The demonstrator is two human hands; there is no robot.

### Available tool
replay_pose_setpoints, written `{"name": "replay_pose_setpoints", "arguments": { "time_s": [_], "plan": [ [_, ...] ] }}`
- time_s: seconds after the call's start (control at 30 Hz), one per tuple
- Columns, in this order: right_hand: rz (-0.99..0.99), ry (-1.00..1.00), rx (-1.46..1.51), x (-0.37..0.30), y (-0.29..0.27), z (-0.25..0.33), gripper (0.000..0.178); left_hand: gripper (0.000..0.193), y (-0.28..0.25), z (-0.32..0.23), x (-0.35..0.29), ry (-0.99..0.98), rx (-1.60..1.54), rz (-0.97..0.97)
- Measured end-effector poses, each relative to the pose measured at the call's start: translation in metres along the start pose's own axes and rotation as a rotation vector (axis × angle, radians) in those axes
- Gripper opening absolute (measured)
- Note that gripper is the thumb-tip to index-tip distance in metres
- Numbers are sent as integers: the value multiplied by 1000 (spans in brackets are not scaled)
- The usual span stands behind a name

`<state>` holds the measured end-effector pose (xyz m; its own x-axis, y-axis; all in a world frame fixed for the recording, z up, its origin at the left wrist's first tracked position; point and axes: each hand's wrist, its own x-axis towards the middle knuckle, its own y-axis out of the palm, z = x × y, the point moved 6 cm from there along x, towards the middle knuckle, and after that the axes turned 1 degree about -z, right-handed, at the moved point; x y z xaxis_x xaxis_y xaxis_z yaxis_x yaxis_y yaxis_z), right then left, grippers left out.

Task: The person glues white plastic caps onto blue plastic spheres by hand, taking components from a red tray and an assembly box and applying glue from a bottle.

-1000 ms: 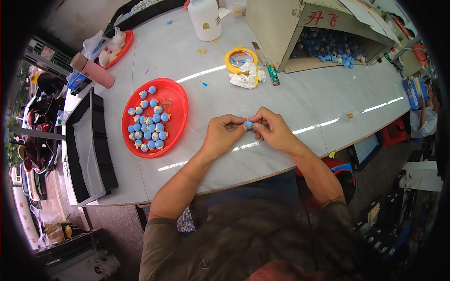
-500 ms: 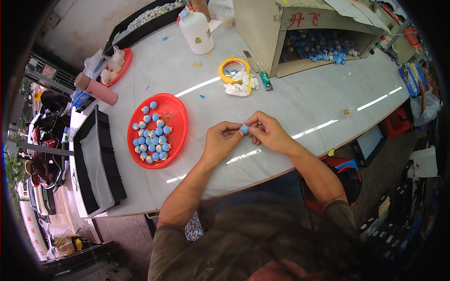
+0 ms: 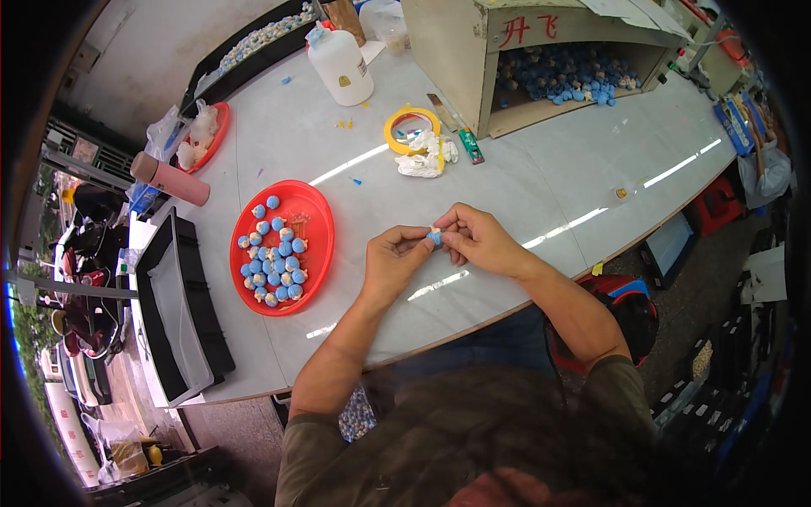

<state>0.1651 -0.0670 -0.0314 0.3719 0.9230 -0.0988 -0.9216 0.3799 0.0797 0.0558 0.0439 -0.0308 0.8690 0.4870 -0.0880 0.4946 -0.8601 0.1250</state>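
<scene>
Between my hands, above the grey tabletop (image 3: 507, 194), is a small blue and cream ball-shaped figure (image 3: 435, 237). My left hand (image 3: 394, 258) is closed, its thumb and fingertips pinching the figure from the left. From the right, my right hand (image 3: 475, 240) grips it too, fingers curled. The fingertips cover part of the figure, so its details are hard to make out. Left of my hands lies a round red plate (image 3: 319, 218) with several similar blue and cream figures (image 3: 274, 268) gathered on it.
Beyond my hands are a yellow tape roll (image 3: 390, 128), crumpled white tissue (image 3: 422, 163), a green packet (image 3: 471, 146) and a white bottle (image 3: 340, 69). A box (image 3: 456, 63) full of blue pieces stands at the far right. Leftward are a black tray (image 3: 209, 291) and a pink flask (image 3: 182, 183).
The figure has turned slightly between my fingertips, and more of its cream part shows on top. Both hands keep their hold. The whole view has shifted a little.
</scene>
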Motion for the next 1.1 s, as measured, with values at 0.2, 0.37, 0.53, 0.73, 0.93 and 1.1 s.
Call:
{"name": "replay_pose_setpoints", "arguments": {
  "time_s": [0.2,0.37,0.53,0.73,0.93,1.1],
  "plan": [
    [-5,23,-23,0,1,1,12,21,0,2,0,-6,-12,-7],
    [-25,-16,-72,0,2,1,11,19,-1,7,0,12,50,-23],
    [-31,-32,-70,1,1,0,11,18,-1,6,1,14,80,-37],
    [-39,-38,-61,3,1,-1,11,18,-1,7,6,3,70,-22],
    [-32,-11,50,0,1,5,13,26,1,-3,3,-120,-21,-19],
    [-17,7,23,-1,5,3,16,28,-5,2,2,-166,1,-44]
  ]
}}
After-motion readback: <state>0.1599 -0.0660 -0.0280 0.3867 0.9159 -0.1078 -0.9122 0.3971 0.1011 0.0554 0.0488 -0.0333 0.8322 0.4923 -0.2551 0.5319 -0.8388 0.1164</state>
